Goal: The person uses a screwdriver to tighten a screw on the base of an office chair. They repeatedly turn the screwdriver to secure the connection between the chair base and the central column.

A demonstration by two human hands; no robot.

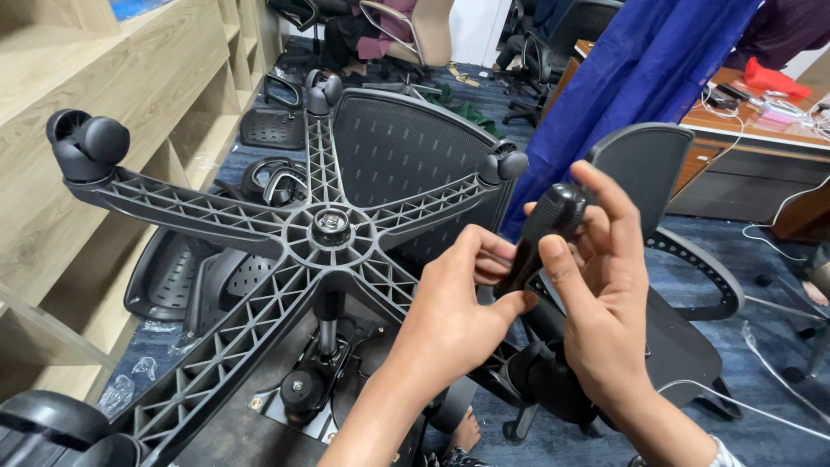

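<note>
Caster wheel (549, 227) held in both grips, left hand (450, 316) and right hand (605, 294), above upturned chair base (328, 233)

Matt ribbed plastic chair base (285, 251); pale wood shelving (104, 60).

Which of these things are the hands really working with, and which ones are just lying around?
In use:
- left hand and right hand, both holding the black handle
- upturned chair base with its castors

Lying about:
- loose armrests
- wooden shelves
- blue cloth
- desk
</note>
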